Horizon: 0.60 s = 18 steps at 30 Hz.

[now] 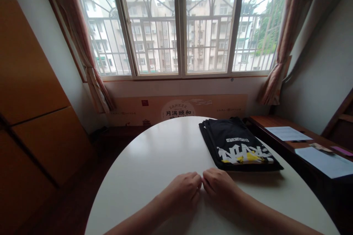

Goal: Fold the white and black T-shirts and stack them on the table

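Observation:
My left hand (pixel 185 188) rests on the white round table (pixel 138 165), its fingers curled into a loose fist. Knuckle to knuckle beside it is my right hand (pixel 220 185), likewise closed, with the fingertips tucked under. Nothing shows in either hand. Just beyond my right hand lies a stack of folded black T-shirts (pixel 217 132). White lettering and a yellow-and-white print face up on the top one. The stack sits on the table's right part, apart from both hands.
To the right, a wooden side table (pixel 261 121) bears white paper sheets (pixel 325 161) and a few small items. An orange-brown cabinet (pixel 38 139) stands at the left. Ahead are a barred window (pixel 180 25), tied curtains (pixel 286 36) and a printed panel (pixel 132 108) below.

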Available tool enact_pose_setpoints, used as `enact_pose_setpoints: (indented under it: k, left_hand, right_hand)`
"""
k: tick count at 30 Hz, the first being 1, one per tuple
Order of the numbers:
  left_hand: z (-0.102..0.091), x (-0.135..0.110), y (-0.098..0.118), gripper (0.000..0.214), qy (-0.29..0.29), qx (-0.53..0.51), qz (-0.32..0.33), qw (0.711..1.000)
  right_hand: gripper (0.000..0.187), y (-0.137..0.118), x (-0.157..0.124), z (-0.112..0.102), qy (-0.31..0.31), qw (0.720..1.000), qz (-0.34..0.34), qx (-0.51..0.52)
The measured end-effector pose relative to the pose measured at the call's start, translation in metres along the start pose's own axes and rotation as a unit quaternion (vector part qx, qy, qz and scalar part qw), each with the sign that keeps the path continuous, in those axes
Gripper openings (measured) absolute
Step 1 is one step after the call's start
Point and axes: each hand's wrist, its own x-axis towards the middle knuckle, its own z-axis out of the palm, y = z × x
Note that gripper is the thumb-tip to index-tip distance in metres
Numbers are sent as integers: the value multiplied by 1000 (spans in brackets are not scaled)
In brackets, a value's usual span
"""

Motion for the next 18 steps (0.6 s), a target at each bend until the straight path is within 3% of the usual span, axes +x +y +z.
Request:
enact_pose_setpoints:
  k: [6, 12, 15, 18]
  left_hand:
    - [13, 0, 1, 11, 39, -19, 12, 999]
    - [2, -9, -3, 6, 47, -109, 4, 993]
    - [-6, -13, -7, 29, 71, -127, 2, 989]
    - [-11, -16, -11, 62, 11, -104, 16, 994]
  right_hand:
    - [28, -1, -2, -5, -28, 999, 4, -16]
    - [27, 1, -7, -10, 0, 999, -30, 23]
    - [31, 1, -10, -15, 2, 996, -55, 73]
    - [62, 1, -9, -20, -73, 991, -54, 96]
